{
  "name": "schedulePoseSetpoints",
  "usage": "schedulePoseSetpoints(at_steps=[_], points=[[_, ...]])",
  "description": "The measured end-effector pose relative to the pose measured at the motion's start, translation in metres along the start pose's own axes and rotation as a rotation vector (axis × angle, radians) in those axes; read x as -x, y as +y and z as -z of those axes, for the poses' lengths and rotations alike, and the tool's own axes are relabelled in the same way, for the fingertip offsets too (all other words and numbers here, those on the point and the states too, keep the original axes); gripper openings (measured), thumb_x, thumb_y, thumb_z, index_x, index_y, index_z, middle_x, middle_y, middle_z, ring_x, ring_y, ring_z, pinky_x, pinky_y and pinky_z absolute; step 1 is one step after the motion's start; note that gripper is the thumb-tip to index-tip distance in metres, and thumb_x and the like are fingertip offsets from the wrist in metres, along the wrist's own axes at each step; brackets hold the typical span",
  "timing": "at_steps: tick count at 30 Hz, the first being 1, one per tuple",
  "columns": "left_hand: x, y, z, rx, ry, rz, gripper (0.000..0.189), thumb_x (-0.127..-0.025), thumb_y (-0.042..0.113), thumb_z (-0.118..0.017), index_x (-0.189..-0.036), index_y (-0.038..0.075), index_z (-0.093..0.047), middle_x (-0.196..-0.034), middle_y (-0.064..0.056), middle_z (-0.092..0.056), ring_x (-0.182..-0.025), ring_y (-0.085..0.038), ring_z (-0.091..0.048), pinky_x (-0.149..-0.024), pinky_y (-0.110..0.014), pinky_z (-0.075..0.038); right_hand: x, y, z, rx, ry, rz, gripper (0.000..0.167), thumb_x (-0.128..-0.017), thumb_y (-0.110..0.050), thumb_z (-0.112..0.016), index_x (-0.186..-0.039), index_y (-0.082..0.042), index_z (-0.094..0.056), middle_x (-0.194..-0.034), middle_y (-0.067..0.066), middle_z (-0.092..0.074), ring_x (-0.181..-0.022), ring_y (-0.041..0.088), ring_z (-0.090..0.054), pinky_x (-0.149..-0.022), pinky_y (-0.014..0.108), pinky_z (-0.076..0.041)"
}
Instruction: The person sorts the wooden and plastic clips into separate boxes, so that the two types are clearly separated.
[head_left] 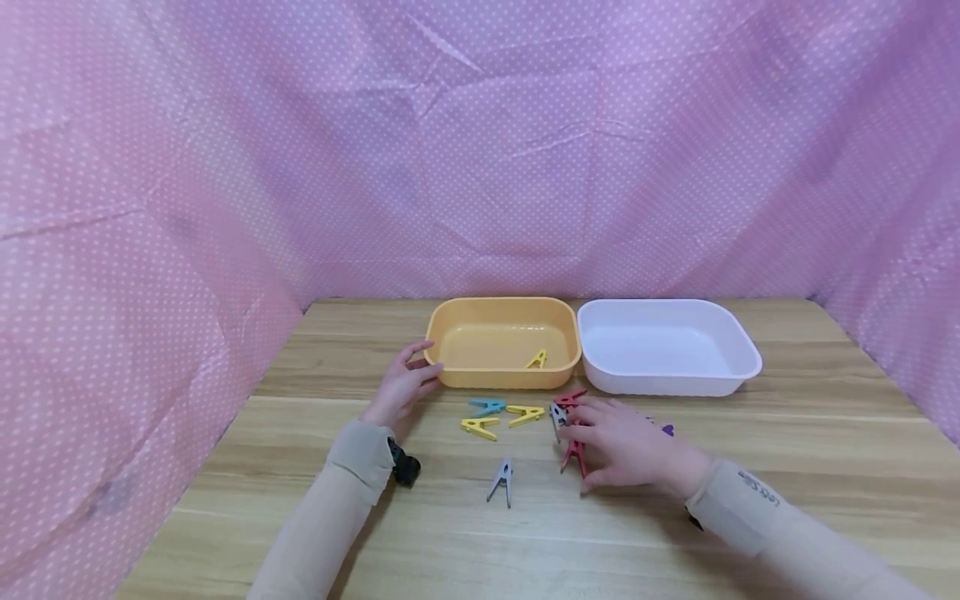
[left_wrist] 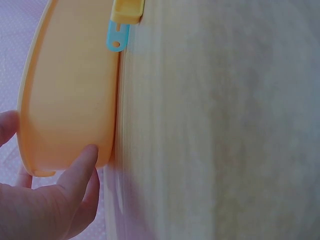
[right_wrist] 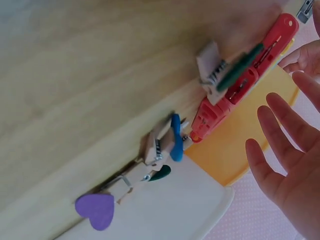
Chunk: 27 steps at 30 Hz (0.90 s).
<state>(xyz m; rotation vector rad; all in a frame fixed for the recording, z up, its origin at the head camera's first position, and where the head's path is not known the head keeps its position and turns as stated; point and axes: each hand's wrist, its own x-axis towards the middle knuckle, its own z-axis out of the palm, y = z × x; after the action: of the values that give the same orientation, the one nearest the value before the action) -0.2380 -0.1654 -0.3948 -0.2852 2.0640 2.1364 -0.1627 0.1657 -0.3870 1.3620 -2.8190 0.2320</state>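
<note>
From the head, a light wood-grain table (head_left: 435, 550) carries an orange rectangular plastic tray with rounded corners (head_left: 510, 379) and, just beside its right side, a white rectangular plastic tray (head_left: 667, 385); both are near the far table edge. The left hand (head_left: 403, 390) is around the orange tray's near left corner, its grip partly spread, one finger at the rim. A yellow plastic clip (head_left: 537, 359) lies inside that tray, by the front wall. A short strip of wood separates the front wall from a light-blue plastic clip (head_left: 487, 407) and two more yellow clips (head_left: 525, 414). Nearer lies one grey clip (head_left: 501, 482), with open wood on all sides. The right hand (head_left: 630, 442), fingers apart, is over two red plastic clips (head_left: 575, 454) and another grey clip (head_left: 557, 417), in front of the gap between the trays.

From the left wrist, fingers bracket the orange tray's corner, one fingertip on its outer wall; a wide stretch of wood runs alongside.

From the right wrist, the right hand is well open and holds nothing, fingertips apart from the red clips. Wooden clips with a purple heart (right_wrist: 96, 210), a blue shape (right_wrist: 176, 137) and green shapes (right_wrist: 160, 173) line up near the trays.
</note>
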Motion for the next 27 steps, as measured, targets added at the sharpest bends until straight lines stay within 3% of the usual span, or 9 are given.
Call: schedulePoseSetpoints(at_steps=[27], points=[[-0.0009,-0.0011,-0.0009,-0.006,0.013,0.011,0.053,-0.092,-0.001,-0.056,-0.142,0.009,-0.039,-0.126,-0.018,-0.041,-0.098,-0.017,-0.053,-0.100,-0.037,-0.045,-0.0010,0.0010,-0.0068,-0.038,-0.073,0.000,0.046,-0.069,-0.043,-0.080,-0.109,-0.024,-0.066,-0.110,-0.002,-0.059,-0.115,0.025,-0.051,-0.103,0.051,-0.039]])
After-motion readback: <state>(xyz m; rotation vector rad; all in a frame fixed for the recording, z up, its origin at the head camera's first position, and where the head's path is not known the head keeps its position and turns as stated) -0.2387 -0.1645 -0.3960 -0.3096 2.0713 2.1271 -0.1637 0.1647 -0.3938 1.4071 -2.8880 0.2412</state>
